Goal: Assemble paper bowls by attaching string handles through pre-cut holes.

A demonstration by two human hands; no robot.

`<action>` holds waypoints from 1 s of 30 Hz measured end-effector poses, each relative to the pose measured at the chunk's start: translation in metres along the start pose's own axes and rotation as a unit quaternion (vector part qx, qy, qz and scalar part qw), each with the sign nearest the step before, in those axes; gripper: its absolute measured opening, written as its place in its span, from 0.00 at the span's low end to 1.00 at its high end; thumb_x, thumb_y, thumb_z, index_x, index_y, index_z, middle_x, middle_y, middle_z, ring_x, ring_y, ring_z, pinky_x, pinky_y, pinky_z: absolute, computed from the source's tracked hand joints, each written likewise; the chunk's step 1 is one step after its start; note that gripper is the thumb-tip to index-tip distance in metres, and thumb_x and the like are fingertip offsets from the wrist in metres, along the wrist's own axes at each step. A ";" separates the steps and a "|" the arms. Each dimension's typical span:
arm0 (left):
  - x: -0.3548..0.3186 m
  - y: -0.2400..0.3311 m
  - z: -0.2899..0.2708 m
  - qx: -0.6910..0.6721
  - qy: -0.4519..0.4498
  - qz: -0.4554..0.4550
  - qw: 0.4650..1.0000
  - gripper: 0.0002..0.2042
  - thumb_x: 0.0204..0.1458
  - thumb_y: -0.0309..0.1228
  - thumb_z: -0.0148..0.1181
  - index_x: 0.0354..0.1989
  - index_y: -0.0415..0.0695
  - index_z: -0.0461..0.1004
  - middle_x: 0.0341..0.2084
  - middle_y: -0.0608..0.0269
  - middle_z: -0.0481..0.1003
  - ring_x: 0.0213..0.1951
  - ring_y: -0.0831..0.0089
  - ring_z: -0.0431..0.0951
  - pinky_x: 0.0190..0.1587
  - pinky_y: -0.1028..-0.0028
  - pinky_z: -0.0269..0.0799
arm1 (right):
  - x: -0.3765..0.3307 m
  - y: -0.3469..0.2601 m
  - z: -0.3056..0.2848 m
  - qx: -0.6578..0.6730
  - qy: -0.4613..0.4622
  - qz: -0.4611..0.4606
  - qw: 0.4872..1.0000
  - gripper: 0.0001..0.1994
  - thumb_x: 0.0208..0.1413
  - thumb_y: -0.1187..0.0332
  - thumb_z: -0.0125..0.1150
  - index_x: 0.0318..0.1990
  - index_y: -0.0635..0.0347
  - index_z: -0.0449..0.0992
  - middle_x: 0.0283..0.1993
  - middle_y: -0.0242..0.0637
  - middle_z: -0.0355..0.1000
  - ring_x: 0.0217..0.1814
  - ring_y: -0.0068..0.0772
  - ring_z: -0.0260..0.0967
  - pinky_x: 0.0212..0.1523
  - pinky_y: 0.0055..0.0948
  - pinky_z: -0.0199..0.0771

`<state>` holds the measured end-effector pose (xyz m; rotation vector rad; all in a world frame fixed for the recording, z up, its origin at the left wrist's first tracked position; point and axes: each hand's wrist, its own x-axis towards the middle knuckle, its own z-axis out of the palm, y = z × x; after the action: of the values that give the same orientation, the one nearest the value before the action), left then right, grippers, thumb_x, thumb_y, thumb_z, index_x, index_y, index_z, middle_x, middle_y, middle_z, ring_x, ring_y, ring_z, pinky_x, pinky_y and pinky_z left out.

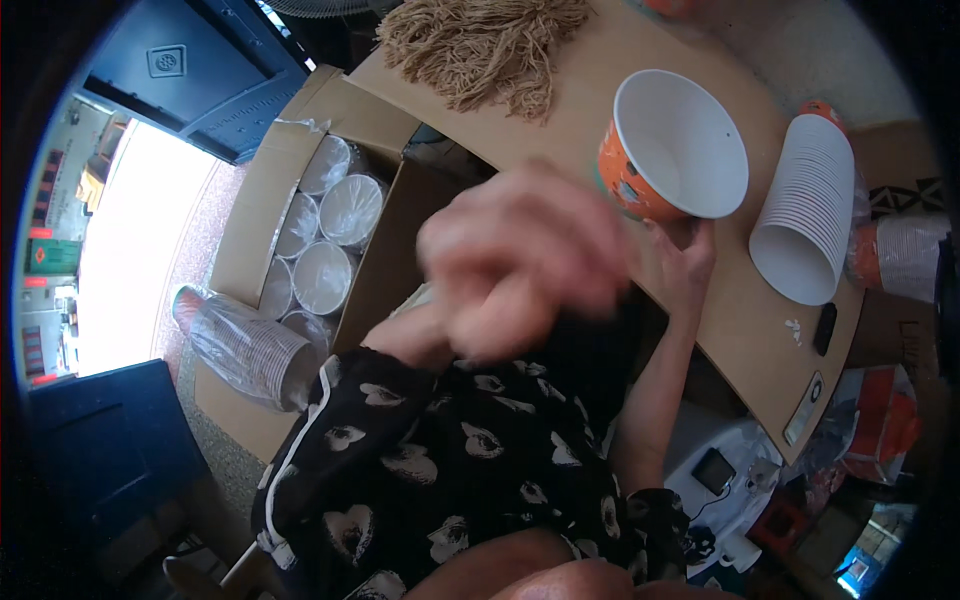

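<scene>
A large paper cup [685, 140], white inside with an orange printed outside, is tilted with its wide mouth toward me. My right hand [683, 262] grips it low at its near side, the fingers partly hidden behind it. My left hand [530, 250] hovers in front of my chest, left of the cup, smeared by motion, so its fingers cannot be made out. To the right of the cup, a long nested stack of similar paper cups [805, 205] lies on its side on the brown tabletop [600, 45].
A bundle of tan yarn-like strands [490, 45] lies at the table's far left. Left of me an open cardboard box [240, 205] holds several plastic-wrapped cup stacks [325, 278]; another wrapped stack [245, 345] lies beside them. A small black object [825, 330] rests near the table's right edge.
</scene>
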<state>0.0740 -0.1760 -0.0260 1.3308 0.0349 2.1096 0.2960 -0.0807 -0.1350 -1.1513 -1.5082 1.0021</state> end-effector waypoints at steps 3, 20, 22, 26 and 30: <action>0.025 0.030 0.022 -0.114 -0.143 -0.002 0.983 0.07 0.61 0.39 0.63 0.38 0.52 0.83 0.40 0.62 0.77 0.40 0.68 0.77 0.40 0.74 0.78 | 0.003 0.008 -0.003 -0.057 0.016 -0.015 0.998 0.34 0.49 0.75 0.73 0.64 0.67 0.64 0.57 0.41 0.71 0.61 0.36 0.69 0.62 0.35 0.70; 0.023 0.005 0.066 -0.297 -0.273 -0.050 0.914 0.05 0.58 0.32 0.66 0.41 0.53 0.86 0.47 0.53 0.72 0.35 0.74 0.77 0.39 0.81 0.79 | 0.015 0.018 -0.030 -0.134 0.030 -0.059 0.989 0.36 0.45 0.63 0.79 0.60 0.66 0.68 0.56 0.44 0.73 0.59 0.41 0.70 0.61 0.37 0.69; 0.018 0.011 0.066 -0.300 -0.203 -0.073 0.929 0.05 0.57 0.33 0.66 0.40 0.55 0.85 0.45 0.55 0.73 0.35 0.73 0.78 0.36 0.81 0.78 | 0.013 0.016 -0.026 -0.130 0.031 -0.060 0.989 0.36 0.45 0.62 0.79 0.60 0.65 0.68 0.56 0.44 0.73 0.60 0.41 0.70 0.61 0.37 0.69; 0.000 0.030 0.073 -0.280 -0.051 -0.110 0.952 0.04 0.55 0.35 0.68 0.38 0.60 0.83 0.43 0.58 0.76 0.35 0.71 0.79 0.29 0.82 0.75 | 0.004 0.017 -0.021 -0.004 0.010 -0.034 0.999 0.35 0.46 0.62 0.78 0.60 0.66 0.67 0.57 0.45 0.72 0.61 0.41 0.69 0.62 0.40 0.67; -0.006 0.037 0.061 -0.276 -0.061 -0.107 0.953 0.06 0.57 0.36 0.66 0.42 0.62 0.82 0.38 0.59 0.76 0.31 0.73 0.77 0.24 0.82 0.69 | -0.002 0.016 -0.014 -0.077 0.021 -0.049 0.996 0.36 0.47 0.61 0.78 0.61 0.65 0.67 0.57 0.45 0.72 0.60 0.42 0.69 0.62 0.39 0.67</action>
<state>0.1070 -0.2271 0.0114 1.0542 -0.4149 1.6785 0.3130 -0.0778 -0.1480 -1.1864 -1.6152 0.8030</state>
